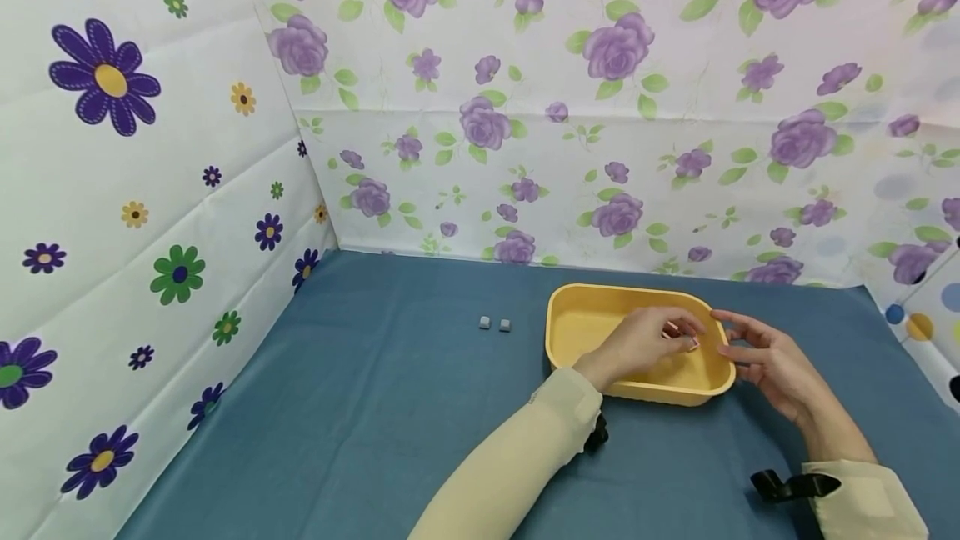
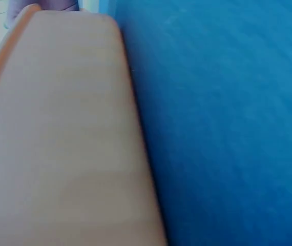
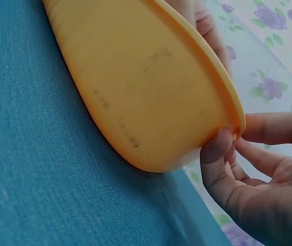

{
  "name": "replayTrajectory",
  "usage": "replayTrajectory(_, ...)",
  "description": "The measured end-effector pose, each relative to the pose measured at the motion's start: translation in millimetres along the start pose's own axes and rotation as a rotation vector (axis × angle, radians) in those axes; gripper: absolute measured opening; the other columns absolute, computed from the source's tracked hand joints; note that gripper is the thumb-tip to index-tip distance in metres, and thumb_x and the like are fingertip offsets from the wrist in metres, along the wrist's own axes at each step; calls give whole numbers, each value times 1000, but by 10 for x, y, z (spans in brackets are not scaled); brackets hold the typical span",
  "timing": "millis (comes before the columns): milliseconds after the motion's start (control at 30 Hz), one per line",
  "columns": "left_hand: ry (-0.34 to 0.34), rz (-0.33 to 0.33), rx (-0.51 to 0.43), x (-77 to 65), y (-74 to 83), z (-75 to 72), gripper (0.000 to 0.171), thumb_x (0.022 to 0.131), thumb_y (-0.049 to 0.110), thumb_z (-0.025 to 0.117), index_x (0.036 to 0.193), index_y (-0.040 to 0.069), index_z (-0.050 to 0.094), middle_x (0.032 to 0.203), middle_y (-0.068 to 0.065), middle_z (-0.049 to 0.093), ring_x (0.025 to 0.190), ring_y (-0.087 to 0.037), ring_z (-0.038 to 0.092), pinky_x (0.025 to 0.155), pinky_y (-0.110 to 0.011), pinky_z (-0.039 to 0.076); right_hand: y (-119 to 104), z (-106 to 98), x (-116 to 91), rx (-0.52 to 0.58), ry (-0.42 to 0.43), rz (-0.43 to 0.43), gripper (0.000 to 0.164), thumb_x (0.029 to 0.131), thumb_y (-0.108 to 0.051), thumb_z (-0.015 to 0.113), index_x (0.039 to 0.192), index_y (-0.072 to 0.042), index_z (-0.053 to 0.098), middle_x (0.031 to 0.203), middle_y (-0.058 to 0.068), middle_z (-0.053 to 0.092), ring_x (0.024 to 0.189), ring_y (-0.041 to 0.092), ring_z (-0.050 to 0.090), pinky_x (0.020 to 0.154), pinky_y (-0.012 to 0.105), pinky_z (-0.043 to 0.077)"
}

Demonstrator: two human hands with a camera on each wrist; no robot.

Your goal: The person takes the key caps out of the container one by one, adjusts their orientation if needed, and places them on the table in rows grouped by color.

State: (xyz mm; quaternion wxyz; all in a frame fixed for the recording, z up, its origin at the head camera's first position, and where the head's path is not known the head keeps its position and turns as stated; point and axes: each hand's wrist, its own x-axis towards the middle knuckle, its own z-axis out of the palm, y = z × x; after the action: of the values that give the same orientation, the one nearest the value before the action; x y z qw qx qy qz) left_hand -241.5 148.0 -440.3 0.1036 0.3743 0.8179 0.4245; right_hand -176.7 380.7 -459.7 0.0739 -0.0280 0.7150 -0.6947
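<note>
Right now both hands work at a yellow tub (image 1: 592, 319) on the blue desk (image 1: 390, 415), right of centre and toward the far side. Left hand (image 1: 645, 342) reaches over the near rim into the tub, fingers curled, pinching a small pale piece (image 1: 693, 344) at the tips; the piece is too small to tell what it is. Right hand (image 1: 765, 357) sits at the tub's right end, fingers loosely bent. In the right wrist view its thumb (image 3: 219, 154) presses the outer wall just under the rim (image 3: 223, 82), other fingers spread behind and apart from the tub; it touches the tub but does not wrap it. Same view shows the tub's outer wall with faint dark scuff marks.

Two small grey cubes (image 1: 494, 324) lie side by side on the desk, left of the tub, just apart from each other and near the tub but not touching it.

Left wrist view is blurred: only a beige sleeve (image 2: 59, 138) filling the left half and blue cloth on the right; no hand visible there.

Both forearms wear cream sleeves (image 1: 517, 457), with black straps (image 1: 791, 486) at the wrists.

Floral sheets wall in the desk: purple roses on the far wall (image 1: 600, 107), mixed daisies on the left wall (image 1: 135, 190), a dotted sheet (image 1: 930, 315) at far right
</note>
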Motion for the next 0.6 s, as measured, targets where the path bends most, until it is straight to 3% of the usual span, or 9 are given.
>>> replayTrajectory(167, 51, 18, -44, 4, 47, -72, 22, 102, 15, 69, 123, 19, 75, 115, 7, 73, 97, 7, 60, 87, -10, 47, -2, 8, 2, -4, 11, 8, 56, 104, -7, 64, 157, -15, 47, 111, 2, 52, 87, 13, 60, 72, 29, 59)
replayTrajectory(433, 38, -5, -156, -110, 87, -248, 22, 103, 17, 68, 125, 17, 74, 115, 7, 71, 96, 1, 62, 78, -15, 55, -6, 6, -7, 0, 16, 29, 59, 103, -6, 65, 158, -16, 45, 111, 3, 52, 84, 13, 60, 72, 30, 59)
replayTrajectory(600, 55, 26, -144, -193, 61, -398, 22, 104, 21, 68, 126, 19, 72, 115, 10, 69, 98, 0, 62, 79, -17, 54, -9, 9, 3, -8, 23, 33, 59, 103, -6, 65, 158, -15, 45, 111, 3, 52, 80, 13, 59, 70, 29, 58)
